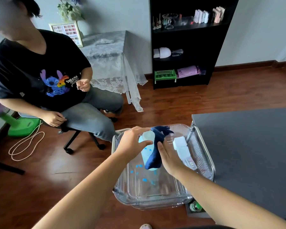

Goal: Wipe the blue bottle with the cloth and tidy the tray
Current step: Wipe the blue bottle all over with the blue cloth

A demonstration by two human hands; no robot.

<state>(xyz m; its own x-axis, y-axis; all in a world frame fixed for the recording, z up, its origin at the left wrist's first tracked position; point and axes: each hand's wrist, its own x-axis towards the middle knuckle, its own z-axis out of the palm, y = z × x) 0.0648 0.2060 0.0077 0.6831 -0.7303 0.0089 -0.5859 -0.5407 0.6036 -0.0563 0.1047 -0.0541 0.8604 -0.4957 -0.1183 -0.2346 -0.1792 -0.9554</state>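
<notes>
A pale blue bottle [146, 153] with a whitish cap stands over the clear plastic tray [155, 195]. My left hand [132, 142] grips its top, fingers closed around the cap. A dark navy cloth [155, 154] is pressed along the bottle's right side by my right hand [169, 156], whose fingers hold the cloth against it. The cloth's loose end sticks up behind the bottle. White boxes [181, 146] sit in the tray's right side.
A person sits on a wheeled chair [82, 139] at the left, close to the tray. A dark grey table [248, 146] lies to the right. A black shelf [188, 47], a lace-covered table [112, 60], a green fan base [23, 126] and a coiled cord [25, 146] stand around.
</notes>
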